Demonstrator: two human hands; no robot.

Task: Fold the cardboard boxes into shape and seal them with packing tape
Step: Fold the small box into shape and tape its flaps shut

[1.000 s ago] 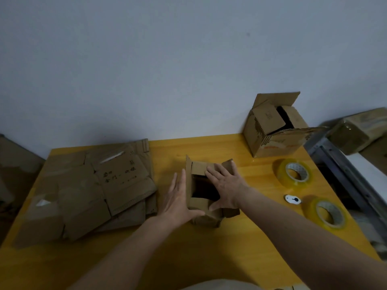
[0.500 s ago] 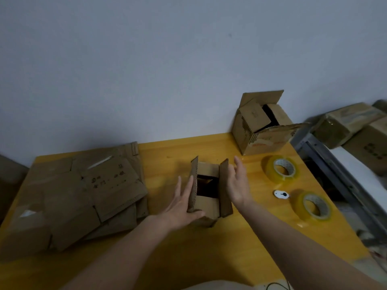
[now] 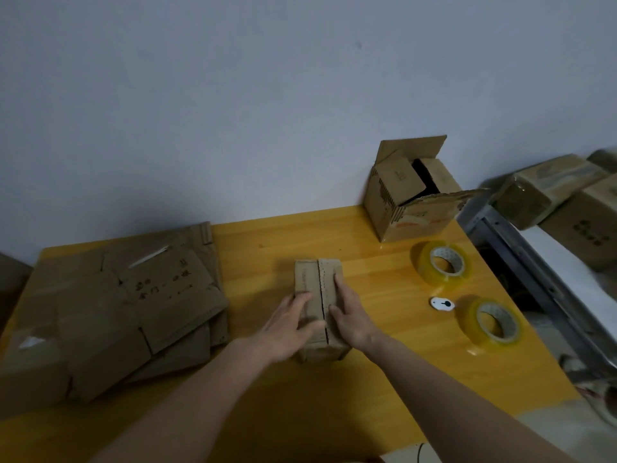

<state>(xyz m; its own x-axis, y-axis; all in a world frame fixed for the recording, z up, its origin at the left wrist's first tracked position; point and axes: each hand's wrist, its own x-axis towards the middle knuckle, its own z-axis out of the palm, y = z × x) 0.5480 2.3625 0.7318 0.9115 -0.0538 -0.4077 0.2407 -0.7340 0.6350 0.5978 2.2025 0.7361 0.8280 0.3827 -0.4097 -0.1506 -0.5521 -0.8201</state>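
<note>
**Flaps closed under both palms**

Both top flaps have come down since the earlier frame. Left hand and right hand press them flat, fingers straight and together, on the small box at table centre; tape rolls at 3 o'clock.

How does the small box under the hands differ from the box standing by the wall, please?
The small box has its top flaps folded shut, meeting along a middle seam; the box by the wall has its flaps open, showing a dark inside. The left hand and right hand press on the small box; nothing touches the box by the wall. Both are brown cardboard on the yellow table.
</note>
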